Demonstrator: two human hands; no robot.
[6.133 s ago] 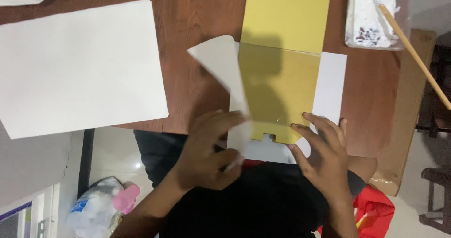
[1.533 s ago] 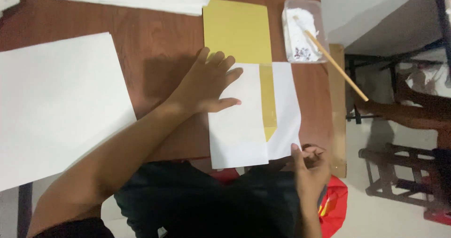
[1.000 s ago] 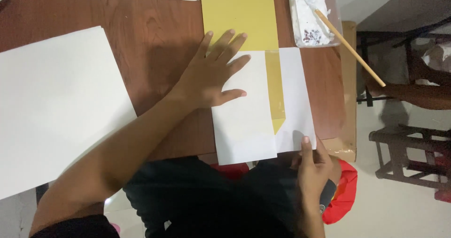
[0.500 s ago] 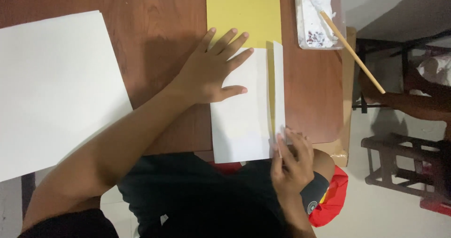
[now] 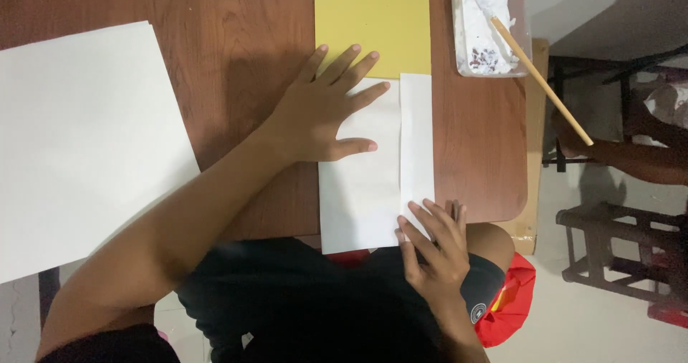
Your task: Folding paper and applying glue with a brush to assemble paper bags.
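1. Folded white paper [image 5: 362, 191]: we find it lying flat at the near edge of the table [image 5: 236, 62], directly in front of the person. A narrow flap along its right side is turned over onto it and shows as a separate white strip [image 5: 417, 137]. Its far end touches or overlaps the yellow sheet.
2. Left hand [image 5: 319, 116]: we note it open and flat, fingers spread, palm down. It presses on the upper left part of the folded paper; the fingertips reach onto the lower edge of the yellow sheet. It grips nothing.
3. Right hand [image 5: 433, 245]: we see it at the near right corner of the paper, fingers loosely bent, the tips resting on the lower end of the flap. It presses rather than clasps; nothing is held in it.
4. Yellow sheet [image 5: 373, 19]: flat on the table just beyond the white paper, running out of the top of the view.
5. Large white sheet [image 5: 79, 141]: flat on the table well to the left, apart from both hands, overhanging the near edge.
6. Clear tray [image 5: 491, 26]: at the far right corner of the table, holding white paste or crumpled white material; we cannot tell which. A thin wooden stick [image 5: 541, 73] leans out of it, slanting past the table's right edge.
7. Red bag [image 5: 512, 302]: on the floor by the person's right knee.
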